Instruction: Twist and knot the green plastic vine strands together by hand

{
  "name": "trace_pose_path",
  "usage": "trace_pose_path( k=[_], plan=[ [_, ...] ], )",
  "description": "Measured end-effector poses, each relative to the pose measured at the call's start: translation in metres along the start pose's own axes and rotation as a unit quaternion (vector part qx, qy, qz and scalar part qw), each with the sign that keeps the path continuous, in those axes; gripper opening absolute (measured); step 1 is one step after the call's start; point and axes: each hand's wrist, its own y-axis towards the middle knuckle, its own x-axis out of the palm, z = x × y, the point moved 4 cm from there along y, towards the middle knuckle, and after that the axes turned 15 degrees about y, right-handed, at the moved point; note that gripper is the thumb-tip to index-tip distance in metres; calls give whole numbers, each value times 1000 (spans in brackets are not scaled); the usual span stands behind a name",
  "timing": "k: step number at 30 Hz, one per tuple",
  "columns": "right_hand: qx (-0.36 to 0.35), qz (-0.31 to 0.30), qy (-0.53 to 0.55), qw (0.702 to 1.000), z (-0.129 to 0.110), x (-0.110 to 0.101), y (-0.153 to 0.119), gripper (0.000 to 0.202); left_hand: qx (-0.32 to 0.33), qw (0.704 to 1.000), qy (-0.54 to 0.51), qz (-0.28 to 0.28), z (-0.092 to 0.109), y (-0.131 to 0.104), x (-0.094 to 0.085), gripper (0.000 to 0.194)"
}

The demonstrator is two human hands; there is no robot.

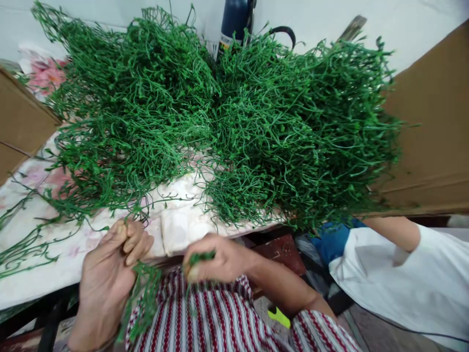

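At the table's front edge my left hand [115,259] is closed, and a bunch of thin green stems [144,298] hangs from below its fingers. They look like artificial plant stems. My right hand [216,259], a little to the right and smeared by motion, is closed on a small green stem piece [201,256] that shows between thumb and fingers. Beyond both hands, two large tangled heaps of the same stems lie on the table, a left heap [135,102] and a right heap [293,127].
A floral cloth [183,215] covers the table. Loose stems [25,249] lie at its left. A dark blue flask [236,19] stands behind the heaps. Cardboard stands at the left [18,122] and right [432,117]. Another person's arm [395,232] is at the right.
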Motion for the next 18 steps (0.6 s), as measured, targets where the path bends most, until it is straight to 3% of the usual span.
trace_pose_path(
  k=[2,3,4,7,8,9,10,13,15,18],
  plan=[
    [-82,128,-153,976,-33,-20,-16,22,15,999,48,-6,5,-1,-4,16],
    [-121,184,-263,939,-53,-28,-24,17,14,998,65,-13,5,-2,-5,16],
    [-156,248,-383,876,-72,-37,-33,13,11,997,74,-18,5,-3,-5,16],
    [-126,393,-682,604,-106,-63,-44,14,6,997,77,-27,4,-5,-6,18],
    [-80,400,-730,549,-106,-73,-41,18,21,996,81,-24,6,-7,-6,19],
    [-32,390,-760,520,-101,-83,-35,23,46,995,88,-18,10,-9,-8,19],
    [15,364,-774,517,-92,-93,-29,28,81,992,97,-9,15,-12,-10,18],
    [103,291,-772,556,-61,-109,-13,38,178,975,131,21,32,-24,-20,11],
    [118,280,-765,568,-51,-112,-9,38,199,969,141,28,39,-30,-25,10],
    [121,262,-777,559,-52,-111,-10,39,211,968,135,26,41,-31,-28,12]
  ],
)
